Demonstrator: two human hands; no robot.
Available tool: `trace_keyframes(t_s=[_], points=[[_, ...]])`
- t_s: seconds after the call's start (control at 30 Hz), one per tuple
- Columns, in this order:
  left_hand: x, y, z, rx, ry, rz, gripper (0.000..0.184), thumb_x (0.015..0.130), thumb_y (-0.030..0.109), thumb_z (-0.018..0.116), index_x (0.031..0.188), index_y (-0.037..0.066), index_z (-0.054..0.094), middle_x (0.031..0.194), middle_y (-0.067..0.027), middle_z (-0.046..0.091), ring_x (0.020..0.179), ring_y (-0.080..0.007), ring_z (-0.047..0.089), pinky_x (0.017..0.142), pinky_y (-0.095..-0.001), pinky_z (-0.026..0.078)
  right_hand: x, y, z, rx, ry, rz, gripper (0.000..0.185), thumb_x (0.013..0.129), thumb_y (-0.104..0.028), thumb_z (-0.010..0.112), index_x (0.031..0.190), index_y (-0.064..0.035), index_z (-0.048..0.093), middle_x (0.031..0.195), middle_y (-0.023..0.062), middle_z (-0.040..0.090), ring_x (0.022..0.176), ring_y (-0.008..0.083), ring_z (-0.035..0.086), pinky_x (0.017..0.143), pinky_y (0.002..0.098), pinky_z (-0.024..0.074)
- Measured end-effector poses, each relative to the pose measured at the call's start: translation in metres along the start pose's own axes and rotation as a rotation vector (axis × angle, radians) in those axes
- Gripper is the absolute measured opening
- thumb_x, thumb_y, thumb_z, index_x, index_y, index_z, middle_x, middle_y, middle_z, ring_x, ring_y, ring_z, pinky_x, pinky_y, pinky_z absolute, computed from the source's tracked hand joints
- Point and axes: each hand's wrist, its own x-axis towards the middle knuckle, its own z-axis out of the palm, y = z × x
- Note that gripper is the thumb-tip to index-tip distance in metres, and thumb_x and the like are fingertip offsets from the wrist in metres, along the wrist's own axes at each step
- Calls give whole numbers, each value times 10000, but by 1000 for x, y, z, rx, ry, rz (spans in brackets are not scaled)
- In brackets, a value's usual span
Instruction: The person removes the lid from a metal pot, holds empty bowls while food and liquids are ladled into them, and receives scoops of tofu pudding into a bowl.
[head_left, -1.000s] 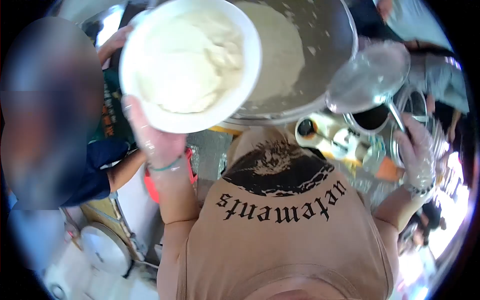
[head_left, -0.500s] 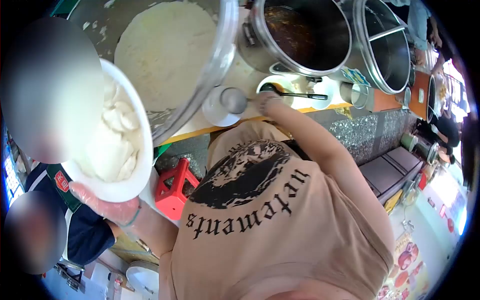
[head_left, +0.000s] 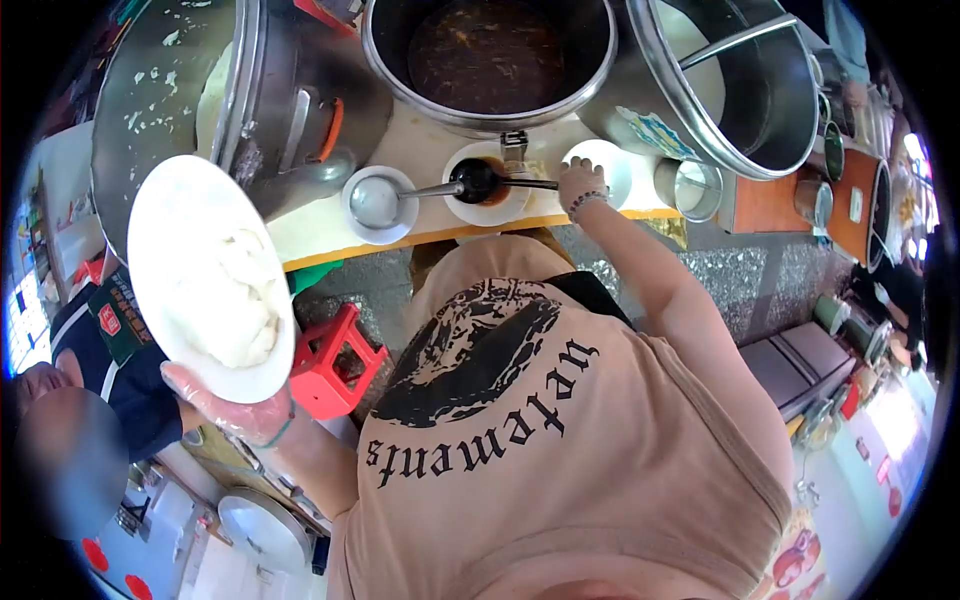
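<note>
My left hand (head_left: 235,405), in a clear plastic glove, holds a white bowl (head_left: 165,330) from its near rim. Soft white tofu pudding (head_left: 235,310) lies inside it. My right hand (head_left: 583,183), with a beaded bracelet at the wrist, is closed over the end of a black ladle's handle (head_left: 530,183). The ladle's head rests in a white bowl of dark sauce (head_left: 488,213). Beside my right hand stands another white bowl (head_left: 615,170), partly hidden by it. A metal ladle (head_left: 375,203) sits in a small white bowl (head_left: 400,232) to the left.
A large steel pot (head_left: 490,122) of dark brown liquid stands behind the bowls. Big steel vats flank it, the right one (head_left: 745,165) with a long handle inside. A steel cup (head_left: 697,192) is near the counter edge. A red stool (head_left: 335,365) and another person (head_left: 135,400) are at left.
My view has shifted left and down-table. My right hand has moved from near the black ladle's head to its handle end. My left hand still holds the bowl of tofu pudding, now tilted more into view.
</note>
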Motion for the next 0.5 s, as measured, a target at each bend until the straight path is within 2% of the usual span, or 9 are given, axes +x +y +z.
trace_keyframes(t_s=[0.07, 0.13, 0.2, 0.27, 0.3, 0.4, 0.43, 0.47, 0.5], points=[[-15, -11, 10, -51, 56, -92, 793, 866, 624, 370, 1397, 44, 273, 1380, -163, 374, 1234, -341, 418, 1009, -464, 378, 8, 18, 9, -12, -12, -83, 290, 861, -139, 470, 1119, -58, 577, 1200, 109, 499, 1147, 245, 451, 927, 384, 377], [-25, -18, 12, -66, 14, -101, 757, 886, 595, 349, 1400, 44, 269, 1390, -164, 354, 1241, -336, 410, 1016, -451, 369, 16, 32, 11, -44, 61, -173, 270, 858, -146, 468, 1080, -68, 600, 1160, 116, 535, 1112, 252, 491, 905, 387, 404], [-25, -25, -3, 61, 23, -53, 813, 870, 628, 331, 1413, 35, 211, 1427, -189, 291, 1298, -380, 311, 1066, -501, 283, 6, 37, -1, -74, 110, -250, 255, 855, -154, 466, 1041, -78, 623, 1120, 123, 570, 1077, 259, 531, 882, 390, 431], [-34, -20, 19, 17, 23, -62, 771, 889, 597, 327, 1407, 35, 233, 1425, -182, 301, 1296, -365, 323, 1067, -484, 289, -14, 50, -37, 103, -176, -292, 242, 844, -160, 462, 994, -82, 636, 978, 136, 641, 959, 279, 612, 821, 404, 478], [-37, -19, 26, -22, 20, -75, 729, 908, 567, 324, 1401, 35, 255, 1423, -174, 310, 1295, -349, 335, 1068, -467, 295, -23, 63, -36, 81, -105, -321, 236, 826, -143, 470, 988, -80, 628, 883, 145, 663, 876, 292, 645, 787, 410, 498], [-28, -22, 18, -203, -45, -110, 645, 940, 496, 322, 1392, 39, 283, 1420, -153, 329, 1288, -330, 354, 1065, -466, 303, -75, 95, -86, 92, -170, -183, 227, 805, -174, 509, 978, -90, 629, 912, 153, 658, 891, 294, 639, 800, 407, 494], [-23, -22, 8, -349, -192, -147, 603, 952, 452, 335, 1397, 49, 275, 1423, -140, 333, 1287, -332, 356, 1061, -470, 309, -91, 105, -98, 99, -186, -130, 226, 797, -187, 528, 978, -97, 629, 910, 155, 658, 888, 293, 640, 804, 405, 494], [-22, -22, 5, -348, -190, -161, 603, 952, 452, 335, 1397, 49, 275, 1423, -140, 333, 1287, -332, 356, 1061, -470, 309, -108, 115, -110, 99, -199, -125, 226, 797, -187, 528, 978, -97, 629, 910, 155, 658, 888, 293, 640, 804, 405, 494], [-18, -24, 8, -206, -135, -119, 614, 947, 468, 338, 1399, 56, 276, 1425, -134, 331, 1288, -330, 356, 1062, -473, 307, -122, 128, -123, 111, -260, -124, 226, 785, -204, 568, 973, -94, 630, 892, 153, 661, 879, 292, 643, 817, 394, 495]])
